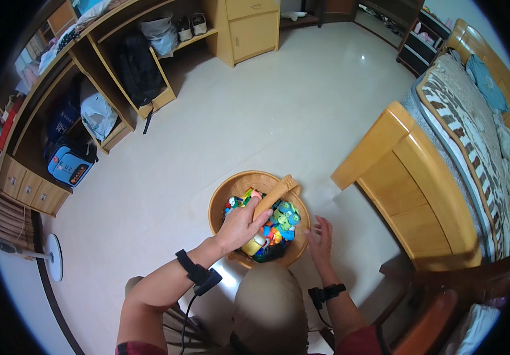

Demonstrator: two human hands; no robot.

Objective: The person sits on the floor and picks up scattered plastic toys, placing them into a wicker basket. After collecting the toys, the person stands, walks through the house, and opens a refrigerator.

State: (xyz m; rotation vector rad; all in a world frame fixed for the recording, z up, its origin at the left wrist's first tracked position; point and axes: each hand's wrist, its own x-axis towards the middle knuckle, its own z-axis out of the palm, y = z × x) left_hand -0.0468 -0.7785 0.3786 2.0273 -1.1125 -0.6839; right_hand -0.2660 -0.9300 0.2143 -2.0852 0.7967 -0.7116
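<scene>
A round woven basket (219, 199) stands on the floor just in front of my knee. My left hand (242, 223) is closed around the basket's arched handle (277, 194), above the contents. Several small colourful toys and plastic pieces fill the basket, among them a green and blue toy figure (286, 216) and a yellow and white item (253, 245). Beside the basket's right rim is my right hand (321, 239), fingers apart and holding nothing; whether a fingertip touches the rim I cannot tell. Each forearm wears a black strap with a cabled device.
To the right stands a bed with a wooden footboard (419, 195). A wooden desk unit along the left holds a black backpack (137, 66), a blue bag (70, 164) and plastic bags (97, 111). A fan's round base (54, 257) is at lower left, a dark wooden chair (432, 319) at lower right.
</scene>
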